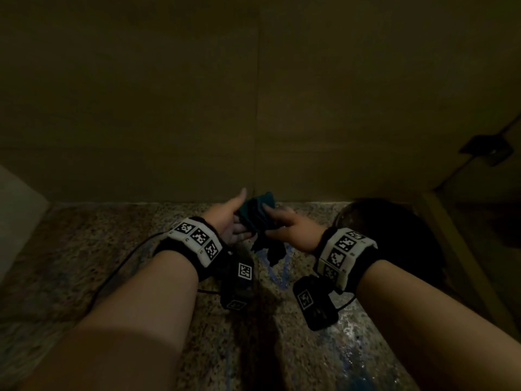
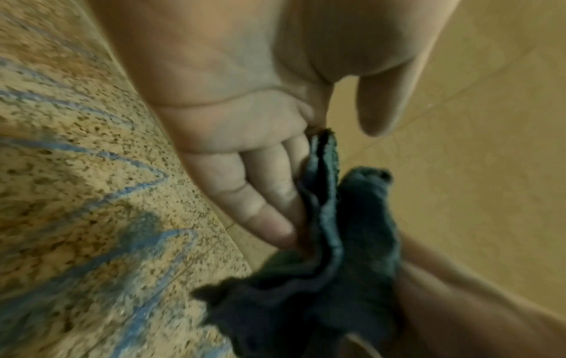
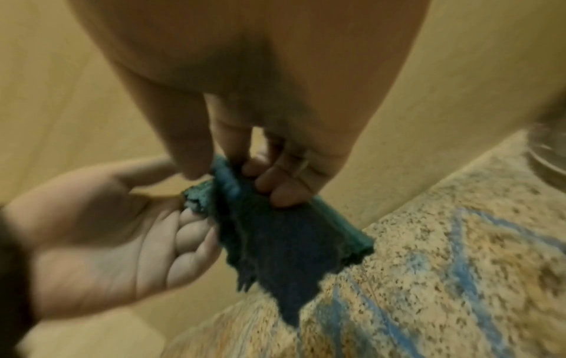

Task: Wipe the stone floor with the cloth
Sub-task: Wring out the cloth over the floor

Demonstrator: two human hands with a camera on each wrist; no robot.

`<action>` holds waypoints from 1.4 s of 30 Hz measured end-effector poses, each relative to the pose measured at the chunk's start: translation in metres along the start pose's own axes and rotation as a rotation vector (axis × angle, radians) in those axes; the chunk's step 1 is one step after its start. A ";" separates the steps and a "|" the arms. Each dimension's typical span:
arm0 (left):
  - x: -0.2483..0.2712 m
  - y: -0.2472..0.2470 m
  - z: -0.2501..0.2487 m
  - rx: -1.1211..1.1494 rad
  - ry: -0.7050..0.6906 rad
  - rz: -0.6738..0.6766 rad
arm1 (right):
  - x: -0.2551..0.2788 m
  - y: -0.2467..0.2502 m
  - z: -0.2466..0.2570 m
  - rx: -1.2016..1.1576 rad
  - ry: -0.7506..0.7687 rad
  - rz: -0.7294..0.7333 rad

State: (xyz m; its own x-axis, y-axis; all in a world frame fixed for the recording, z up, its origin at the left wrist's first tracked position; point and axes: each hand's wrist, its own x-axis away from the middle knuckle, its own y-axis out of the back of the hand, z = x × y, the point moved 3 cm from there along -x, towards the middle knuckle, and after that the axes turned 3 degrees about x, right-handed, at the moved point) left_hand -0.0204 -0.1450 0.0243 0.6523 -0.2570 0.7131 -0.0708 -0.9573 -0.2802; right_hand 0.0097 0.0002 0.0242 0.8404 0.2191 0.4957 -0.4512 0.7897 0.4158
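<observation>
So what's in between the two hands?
The teal cloth. In the right wrist view the right hand pinches its top edge, while the left hand lies open against its other side.

I'm seeing the cloth hanging between my left hand and right hand, above the stone floor. The wall is standing behind; something round, possibly a bowl, is lying right.

A dim indoor corner, likely of a home, is suggested: a speckled stone floor is seen below the fingers, beige wall tiles beyond them.
</observation>
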 end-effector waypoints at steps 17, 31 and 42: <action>-0.008 0.003 -0.004 -0.185 -0.102 -0.025 | -0.001 0.020 -0.038 -0.321 -0.112 -0.239; -0.024 -0.002 0.021 -0.662 0.054 0.103 | -0.001 0.013 -0.090 -0.542 -0.209 -0.118; -0.045 0.067 -0.010 -2.152 0.029 -0.042 | -0.021 0.007 -0.102 0.392 -0.287 -0.022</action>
State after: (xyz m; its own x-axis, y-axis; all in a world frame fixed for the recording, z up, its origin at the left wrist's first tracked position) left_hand -0.0620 -0.1986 -0.0204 0.6686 -0.2188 0.7107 -0.5947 0.4163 0.6877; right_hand 0.0196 0.0594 -0.0606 0.7590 -0.0055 0.6511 -0.5599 0.5050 0.6569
